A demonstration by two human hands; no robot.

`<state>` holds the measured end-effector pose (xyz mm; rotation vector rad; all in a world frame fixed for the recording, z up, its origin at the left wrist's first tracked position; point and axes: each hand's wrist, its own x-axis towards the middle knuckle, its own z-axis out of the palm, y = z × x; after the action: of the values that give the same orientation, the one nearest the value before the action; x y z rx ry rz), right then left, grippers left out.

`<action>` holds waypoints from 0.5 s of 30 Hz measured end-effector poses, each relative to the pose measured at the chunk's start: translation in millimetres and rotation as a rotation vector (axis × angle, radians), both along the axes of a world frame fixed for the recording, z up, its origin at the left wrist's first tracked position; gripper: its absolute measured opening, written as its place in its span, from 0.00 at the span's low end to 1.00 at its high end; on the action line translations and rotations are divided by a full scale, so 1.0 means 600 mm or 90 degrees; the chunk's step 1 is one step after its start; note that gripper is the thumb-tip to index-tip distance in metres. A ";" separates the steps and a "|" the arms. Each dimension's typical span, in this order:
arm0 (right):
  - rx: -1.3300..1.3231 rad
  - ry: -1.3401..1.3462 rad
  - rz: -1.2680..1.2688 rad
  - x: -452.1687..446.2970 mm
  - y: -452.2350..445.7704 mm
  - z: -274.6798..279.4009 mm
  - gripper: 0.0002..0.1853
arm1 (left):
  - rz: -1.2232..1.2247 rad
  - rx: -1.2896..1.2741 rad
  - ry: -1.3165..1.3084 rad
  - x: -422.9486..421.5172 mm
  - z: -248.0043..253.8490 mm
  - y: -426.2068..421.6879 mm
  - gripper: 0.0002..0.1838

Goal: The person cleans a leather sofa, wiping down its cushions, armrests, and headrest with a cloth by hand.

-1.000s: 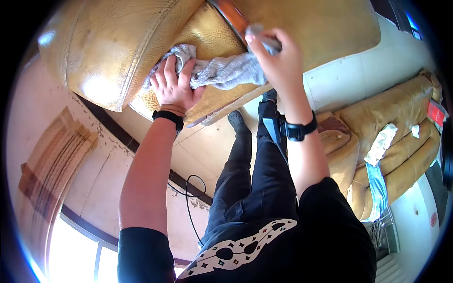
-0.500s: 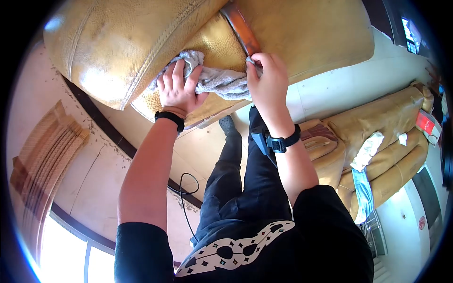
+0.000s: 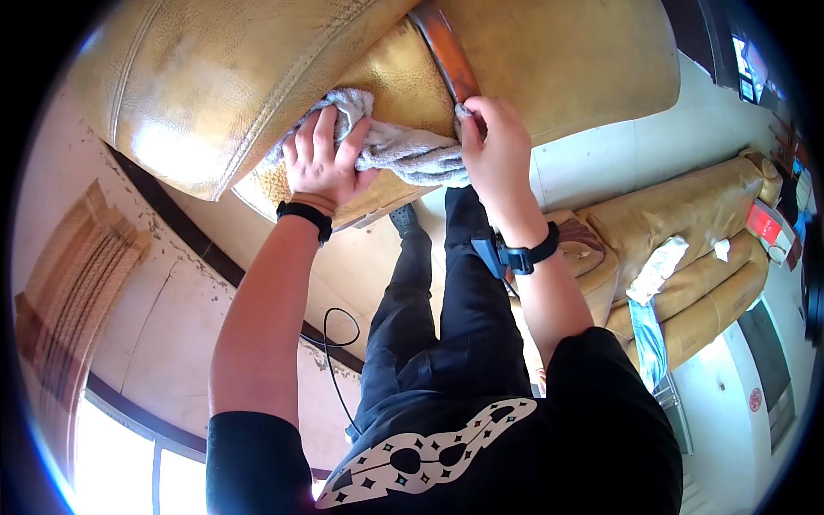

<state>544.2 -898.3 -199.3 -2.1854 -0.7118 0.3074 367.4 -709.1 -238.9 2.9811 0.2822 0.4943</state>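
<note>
A grey cloth [image 3: 410, 154] stretches between my two hands over a tan leather sofa [image 3: 403, 73]. My left hand [image 3: 326, 159] presses its left end against the leather, fingers spread over the fabric. At the cloth's right end my right hand [image 3: 493, 142] is closed in a pinch on a corner of it, at the lower end of a reddish-brown wooden strip [image 3: 446, 53] set in the sofa. Part of the cloth lies hidden under my left hand.
Another tan sofa [image 3: 687, 202] stands at the right, bearing a white cloth [image 3: 658, 270], a blue cloth [image 3: 647, 339] and a red item [image 3: 764, 223]. A black cable [image 3: 329, 365] hangs beside my legs. A curtain [image 3: 77, 275] is at the left.
Compared with a second ago, my right hand has come down from its blurred, raised position to the wooden strip's lower end, still with the cloth. My left hand has stayed on the cloth.
</note>
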 end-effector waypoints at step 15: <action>0.216 -0.009 -0.104 0.001 0.036 -0.023 0.07 | 0.019 -0.079 -0.004 0.011 0.030 -0.001 0.35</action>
<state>544.8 -876.8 -213.3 -1.9083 -0.5450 0.0787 373.9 -709.9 -220.7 2.8585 0.3447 0.4721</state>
